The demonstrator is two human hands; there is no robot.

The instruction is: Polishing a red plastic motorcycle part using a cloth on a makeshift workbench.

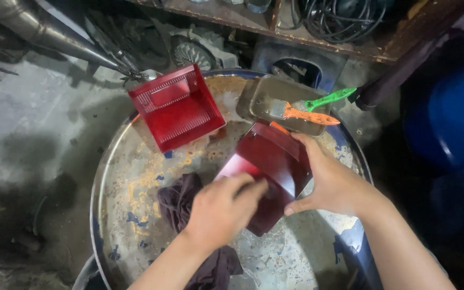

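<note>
The place is a dim, grimy workshop with a stained concrete floor [33, 145], and the work happens on the rusty, paint-flecked round top of a steel drum [135, 177] that serves as my counter. Behind it a cluttered shelf [232, 15] carries coiled black cables [339, 16], and a metal exhaust pipe [44, 29] slants in from the upper left.

My right hand [334, 182] is wrapped around the far edge of a dark red glossy plastic cover [272, 161], fingers curled over its upper side and thumb underneath. It props the piece up at a tilt near the middle of the drum top, which seems meant to steady it and turn its face toward me. My left hand [224, 207] lies on the near face of that cover, fingers mostly closed and pressing down. I cannot tell whether it pinches a bit of cloth, because the fingertips are blurred. A dark maroon rag [181, 201] lies bunched just under and beside that wrist, trailing toward the near edge.

Set well apart at the back left is a second red part, a slotted red tray-shaped housing [178, 107], resting open side up. At the back right sits a shallow olive metal pan [280, 102], and laid across it are two brushes, one with an orange handle [310, 115] and one with a green handle [328, 99], kept there so their bristles stay over the pan.
</note>
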